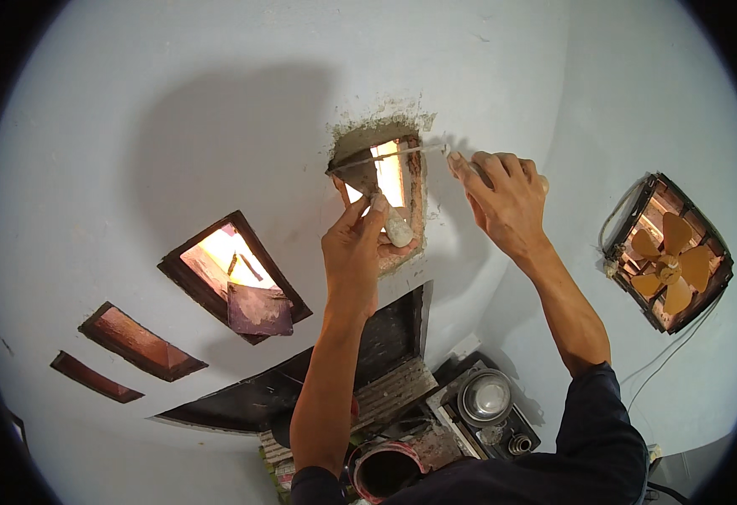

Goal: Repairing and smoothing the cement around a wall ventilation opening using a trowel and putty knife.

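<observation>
In front of a small wall opening (420,189) with rough, chipped plaster edges, I hold two tools. My left hand (353,248) is closed on the pale handle of a putty knife (358,174), its dark, wide blade pointing up. My right hand (507,202) is wrapped round the handle of a tool with a long, thin blade (406,151), seen nearly edge-on; its exact kind I cannot tell. That blade runs leftward across the putty knife's blade, and the two appear to meet at the upper left corner. Light comes through the opening behind them.
Left of my arms are framed openings (288,305), one with a stained sheet (259,310) at its lower edge. A fan (670,265) fills an opening at right, cable hanging. Below are a dark recess (385,337), a stove (522,425) with a metal pot (486,397), and a reddish-rimmed bucket (389,471).
</observation>
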Motion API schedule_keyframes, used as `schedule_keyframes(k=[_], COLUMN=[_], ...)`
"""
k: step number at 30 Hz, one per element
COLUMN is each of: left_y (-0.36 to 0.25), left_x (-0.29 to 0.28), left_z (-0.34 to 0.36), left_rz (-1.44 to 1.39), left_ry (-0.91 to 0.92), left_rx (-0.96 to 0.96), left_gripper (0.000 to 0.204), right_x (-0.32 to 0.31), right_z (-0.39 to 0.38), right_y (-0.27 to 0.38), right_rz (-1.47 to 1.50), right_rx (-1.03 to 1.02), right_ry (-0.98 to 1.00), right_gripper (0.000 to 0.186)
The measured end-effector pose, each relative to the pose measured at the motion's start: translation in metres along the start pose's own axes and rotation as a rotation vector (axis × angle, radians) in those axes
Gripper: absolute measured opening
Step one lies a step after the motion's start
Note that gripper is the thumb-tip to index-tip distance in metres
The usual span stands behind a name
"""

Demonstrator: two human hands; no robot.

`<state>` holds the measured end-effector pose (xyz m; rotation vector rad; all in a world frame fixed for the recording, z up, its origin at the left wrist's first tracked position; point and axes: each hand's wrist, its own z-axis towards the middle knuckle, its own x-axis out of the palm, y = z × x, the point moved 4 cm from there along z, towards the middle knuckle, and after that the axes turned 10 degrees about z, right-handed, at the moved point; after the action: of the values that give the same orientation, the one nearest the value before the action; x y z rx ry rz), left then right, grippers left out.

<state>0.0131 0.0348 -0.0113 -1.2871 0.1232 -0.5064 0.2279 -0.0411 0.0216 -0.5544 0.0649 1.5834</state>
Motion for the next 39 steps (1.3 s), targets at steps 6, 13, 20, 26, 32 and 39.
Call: schedule_keyframes(k=[6, 13, 20, 26, 32, 39], left_y=[-0.006, -0.008, -0.001, 0.013, 0.026, 0.052], left_x=[0.000, 0.003, 0.004, 0.003, 0.000, 0.003], left_z=[0.003, 0.002, -0.004, -0.019, -0.035, -0.072], left_rz=[0.008, -0.012, 0.012, 0.075, 0.082, 0.083], left_ry=[0.022, 0.031, -0.008, 0.003, 0.005, 0.090], left_rx=[0.016, 0.036, 0.000, -0.014, -0.064, -0.046], left_gripper=[0.042, 0.044, 0.044, 0.045, 0.043, 0.037], right_x=[0.017, 0.039, 0.038, 0.032, 0.029, 0.016], right_z=[-0.011, -0.014, -0.003, 0.003, 0.014, 0.039], right_y=[-0.004, -0.002, -0.004, 0.000, -0.008, -0.029], right_rz=[-0.024, -0.043, -0.043, -0.023, 0.111, 0.133], right_rx=[-0.045, -0.011, 0.015, 0.046, 0.068, 0.011], right_ry=[-0.058, -0.134, -0.120, -0.130, -0.137, -0.056], right_gripper=[0.067, 0.067, 0.066, 0.059, 0.047, 0.039])
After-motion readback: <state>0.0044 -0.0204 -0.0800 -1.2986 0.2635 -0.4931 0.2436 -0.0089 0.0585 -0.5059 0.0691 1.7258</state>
